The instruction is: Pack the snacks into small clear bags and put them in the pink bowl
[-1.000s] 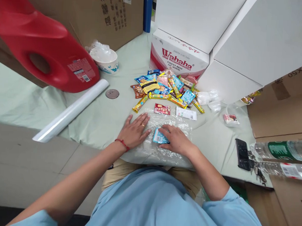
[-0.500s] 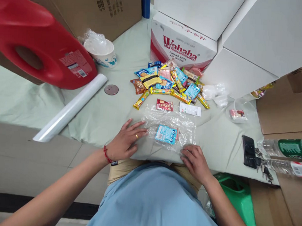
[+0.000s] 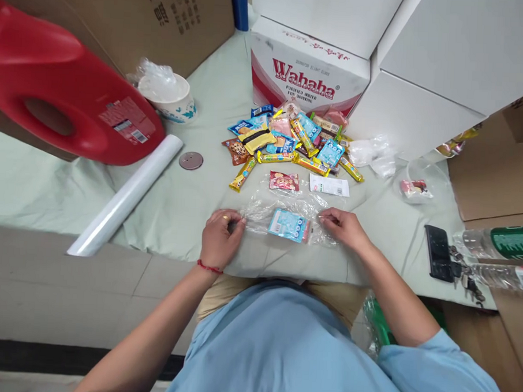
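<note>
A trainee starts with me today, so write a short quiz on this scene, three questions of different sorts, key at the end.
1. Which lies between the left hand and the right hand: a) a paper bowl, b) a blue packet, c) a red jug?
2. True or false: the keys lie beside the black phone.
3. Fill in: a red bracelet circles the ___ wrist.

Key: 1 b; 2 true; 3 left.

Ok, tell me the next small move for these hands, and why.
I'd probably fold one side of the plastic sheet inward over the blue packet: the packet seems to lie uncovered on it, and the left hand and right hand pinch its opposite sides.
</note>
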### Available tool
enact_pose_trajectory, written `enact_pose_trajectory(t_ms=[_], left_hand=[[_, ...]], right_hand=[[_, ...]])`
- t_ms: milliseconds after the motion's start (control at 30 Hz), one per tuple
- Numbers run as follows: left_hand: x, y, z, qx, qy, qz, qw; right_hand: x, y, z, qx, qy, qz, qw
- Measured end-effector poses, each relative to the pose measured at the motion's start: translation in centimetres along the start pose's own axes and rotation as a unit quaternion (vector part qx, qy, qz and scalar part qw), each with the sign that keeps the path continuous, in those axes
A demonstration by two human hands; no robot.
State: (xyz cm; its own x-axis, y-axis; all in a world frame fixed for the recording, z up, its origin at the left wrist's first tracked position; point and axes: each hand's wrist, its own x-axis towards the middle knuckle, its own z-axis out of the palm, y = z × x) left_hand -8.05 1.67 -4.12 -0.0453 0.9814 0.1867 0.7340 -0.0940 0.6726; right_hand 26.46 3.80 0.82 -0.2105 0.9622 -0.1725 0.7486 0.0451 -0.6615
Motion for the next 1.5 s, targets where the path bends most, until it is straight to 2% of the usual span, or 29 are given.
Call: enact_pose_trajectory(t_ms=[67,133,200,267,333,400,467,533,600,633,733,800,867,933,1033,1133,1233,1367,1500], left_hand=[[-0.1,0.1,-0.3,0.014,0.038,-0.011,0.999],[-0.6,0.5,-1.1,0.035,0.105,-0.001,0.994],[-1.6,1.5,-2.1,0.066,0.172,0.040,0.982],[-2.8,3.1,-2.7,0.083,0.185,0.118,0.972],[-3.8,5.0,-2.6,0.075,0.117,0.217,0.966],[-4.1,7.0,-1.5,0.082,0.010,0.271,0.959],[-3.5,8.3,0.2,0.108,-0.077,0.267,0.955],[-2.5,8.8,1.9,0.135,-0.127,0.241,0.953],[-1.5,8.8,3.0,0.153,-0.151,0.227,0.950],[-1.2,8.6,3.4,0.159,-0.155,0.227,0.948],[-0.8,8.2,3.5,0.168,-0.156,0.236,0.944],[-0.8,8.1,3.3,0.175,-0.156,0.238,0.942],[-0.8,8.2,3.1,0.181,-0.158,0.238,0.941],[-0.8,8.2,3.1,0.184,-0.159,0.238,0.940],[-0.8,8.2,3.2,0.184,-0.162,0.240,0.939],[-0.8,8.3,3.4,0.183,-0.164,0.237,0.940],[-0.7,8.4,3.5,0.176,-0.159,0.233,0.943],[-0.2,7.4,3.8,0.122,-0.175,0.197,0.957],[0.1,5.2,3.8,-0.029,-0.152,0.166,0.974]], right_hand=[[0.6,0.7,0.7,-0.013,0.000,0.030,0.999],[0.5,1.1,1.2,-0.018,0.009,0.038,0.999],[0.2,1.1,1.4,-0.012,0.016,0.042,0.999],[-0.1,1.0,1.6,-0.013,0.016,0.043,0.999],[-0.3,0.8,1.7,-0.025,0.016,0.043,0.999],[-0.4,0.6,1.6,-0.036,0.012,0.042,0.998],[-0.4,0.5,1.1,-0.044,-0.008,0.036,0.998],[-0.2,0.3,0.0,-0.046,-0.062,0.020,0.997],[0.6,-0.1,-1.6,-0.065,-0.101,-0.007,0.993],[1.3,-0.5,-2.3,-0.087,-0.094,-0.022,0.991],[4.1,-1.7,-3.7,-0.182,0.000,-0.074,0.981],[6.4,-2.5,-3.5,-0.218,0.013,-0.114,0.969],[8.4,-3.2,-2.6,-0.224,-0.026,-0.156,0.962],[9.9,-3.8,-1.8,-0.210,-0.061,-0.192,0.957],[10.9,-4.6,-1.3,-0.168,-0.067,-0.217,0.959],[10.0,-6.0,-1.6,-0.177,-0.050,-0.182,0.966],[7.0,-7.9,-1.0,-0.196,-0.055,-0.171,0.964],[2.1,-9.0,2.3,-0.176,-0.100,-0.174,0.964],[-0.5,-7.9,5.5,-0.210,-0.095,-0.135,0.964]])
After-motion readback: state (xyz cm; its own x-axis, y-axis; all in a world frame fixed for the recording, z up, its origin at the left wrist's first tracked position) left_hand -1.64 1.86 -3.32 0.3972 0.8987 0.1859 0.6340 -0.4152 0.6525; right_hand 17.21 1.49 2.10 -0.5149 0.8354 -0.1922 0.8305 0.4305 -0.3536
